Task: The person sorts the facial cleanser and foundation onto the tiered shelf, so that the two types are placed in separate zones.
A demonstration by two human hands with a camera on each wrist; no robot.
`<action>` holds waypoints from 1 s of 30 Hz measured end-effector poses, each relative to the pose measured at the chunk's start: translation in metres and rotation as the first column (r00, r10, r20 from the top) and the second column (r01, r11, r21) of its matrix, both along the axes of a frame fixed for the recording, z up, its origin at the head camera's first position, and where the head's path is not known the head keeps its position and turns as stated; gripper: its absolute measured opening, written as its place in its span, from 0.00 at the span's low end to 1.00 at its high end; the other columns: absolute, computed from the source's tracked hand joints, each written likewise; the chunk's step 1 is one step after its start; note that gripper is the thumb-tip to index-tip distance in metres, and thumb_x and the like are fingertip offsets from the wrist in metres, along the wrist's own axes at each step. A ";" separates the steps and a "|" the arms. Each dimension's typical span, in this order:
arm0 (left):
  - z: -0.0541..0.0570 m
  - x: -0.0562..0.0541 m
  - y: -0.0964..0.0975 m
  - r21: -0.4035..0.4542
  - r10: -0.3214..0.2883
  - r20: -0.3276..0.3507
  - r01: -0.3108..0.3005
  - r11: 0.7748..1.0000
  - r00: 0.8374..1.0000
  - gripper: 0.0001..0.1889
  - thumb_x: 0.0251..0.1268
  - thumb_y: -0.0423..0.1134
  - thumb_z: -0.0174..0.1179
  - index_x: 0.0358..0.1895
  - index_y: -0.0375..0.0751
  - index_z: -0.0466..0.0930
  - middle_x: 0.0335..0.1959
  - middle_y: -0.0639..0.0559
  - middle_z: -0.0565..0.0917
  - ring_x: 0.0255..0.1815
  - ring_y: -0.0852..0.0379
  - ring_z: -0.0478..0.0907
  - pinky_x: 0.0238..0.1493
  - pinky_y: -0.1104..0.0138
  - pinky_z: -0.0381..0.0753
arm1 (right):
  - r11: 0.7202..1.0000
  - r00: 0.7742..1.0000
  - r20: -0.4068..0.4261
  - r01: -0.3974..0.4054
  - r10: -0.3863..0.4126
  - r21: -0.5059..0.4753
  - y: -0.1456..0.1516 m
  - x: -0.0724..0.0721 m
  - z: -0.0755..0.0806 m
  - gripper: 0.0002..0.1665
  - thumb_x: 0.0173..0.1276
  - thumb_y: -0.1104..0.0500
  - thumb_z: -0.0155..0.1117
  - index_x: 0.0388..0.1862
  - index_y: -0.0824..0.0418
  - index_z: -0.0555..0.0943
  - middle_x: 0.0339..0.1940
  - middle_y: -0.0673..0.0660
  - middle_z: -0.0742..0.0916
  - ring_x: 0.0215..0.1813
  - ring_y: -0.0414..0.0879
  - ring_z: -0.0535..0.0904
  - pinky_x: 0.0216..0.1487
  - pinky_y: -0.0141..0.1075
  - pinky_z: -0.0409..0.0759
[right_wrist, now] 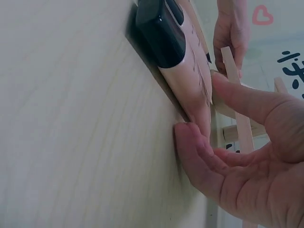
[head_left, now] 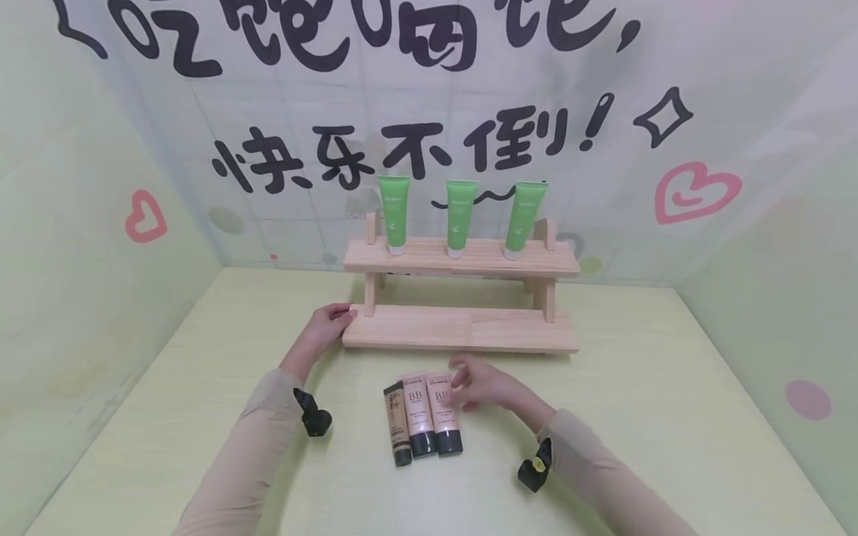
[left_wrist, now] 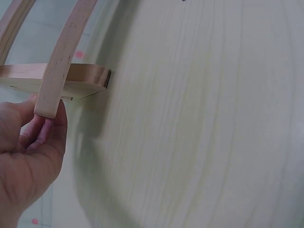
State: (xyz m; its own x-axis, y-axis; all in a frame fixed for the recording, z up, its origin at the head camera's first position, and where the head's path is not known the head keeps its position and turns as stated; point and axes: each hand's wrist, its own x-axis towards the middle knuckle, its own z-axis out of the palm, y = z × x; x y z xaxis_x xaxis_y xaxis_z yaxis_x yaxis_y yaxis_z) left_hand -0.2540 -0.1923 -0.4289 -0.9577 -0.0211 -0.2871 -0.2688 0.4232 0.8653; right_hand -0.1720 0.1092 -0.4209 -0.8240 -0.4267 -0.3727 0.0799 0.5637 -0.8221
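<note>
My left hand (head_left: 331, 324) grips the left end of the lower board of a two-tier wooden shelf (head_left: 409, 327). In the left wrist view its thumb and curled fingers (left_wrist: 59, 130) close around the board's end (left_wrist: 50, 102). On the table in front lie two pink BB cream tubes with black caps, side by side, and a slim brown tube (head_left: 397, 424) to their left. My right hand (head_left: 492, 387) is at the right BB cream tube (head_left: 442, 417), thumb on one side and curled fingers (right_wrist: 187, 142) at the other edge, near its flat end. The middle tube (head_left: 417, 409) lies against it.
Three green tubes stand on their white caps along the upper tier: one left (head_left: 395, 212), one centre (head_left: 461, 216), one right (head_left: 525, 216). Behind the shelf rises a printed backdrop (head_left: 281, 231) with black lettering. Pale side panels flank the light wood-grain table (head_left: 643, 417).
</note>
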 end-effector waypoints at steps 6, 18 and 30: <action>-0.002 -0.001 0.000 -0.003 -0.001 0.022 0.001 1.000 1.000 0.26 0.70 0.44 0.46 0.66 0.34 0.59 0.64 0.35 0.66 0.64 0.43 0.66 0.65 0.55 0.66 | 0.990 0.999 -0.037 0.015 -0.010 0.142 -0.012 0.008 0.000 0.43 0.50 0.59 0.71 0.62 0.70 0.62 0.35 0.57 0.78 0.29 0.45 0.75 0.28 0.34 0.78; 0.002 0.001 -0.002 -0.015 -0.013 0.003 0.013 1.000 1.000 0.27 0.70 0.46 0.46 0.66 0.34 0.59 0.65 0.35 0.65 0.67 0.42 0.62 0.66 0.55 0.64 | 0.994 0.994 0.010 0.110 -0.111 0.023 -0.018 0.008 -0.001 0.42 0.47 0.65 0.72 0.59 0.67 0.61 0.35 0.60 0.77 0.30 0.48 0.77 0.28 0.35 0.79; 0.001 0.000 -0.002 -0.007 -0.003 -0.003 0.003 1.000 1.000 0.26 0.70 0.44 0.47 0.65 0.33 0.61 0.65 0.35 0.65 0.67 0.42 0.63 0.66 0.55 0.64 | 0.981 0.985 0.061 0.169 -0.164 -0.095 -0.015 0.009 -0.005 0.42 0.47 0.66 0.71 0.61 0.69 0.62 0.39 0.63 0.80 0.31 0.48 0.79 0.32 0.37 0.82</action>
State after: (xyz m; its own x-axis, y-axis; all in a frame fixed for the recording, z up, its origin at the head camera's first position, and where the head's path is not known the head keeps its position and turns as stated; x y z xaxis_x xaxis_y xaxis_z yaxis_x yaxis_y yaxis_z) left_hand -0.2542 -0.1938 -0.4280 -0.9586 -0.0204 -0.2839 -0.2648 0.4298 0.8632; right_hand -0.1632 0.0943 -0.4261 -0.8672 -0.3220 -0.3799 0.2105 0.4544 -0.8656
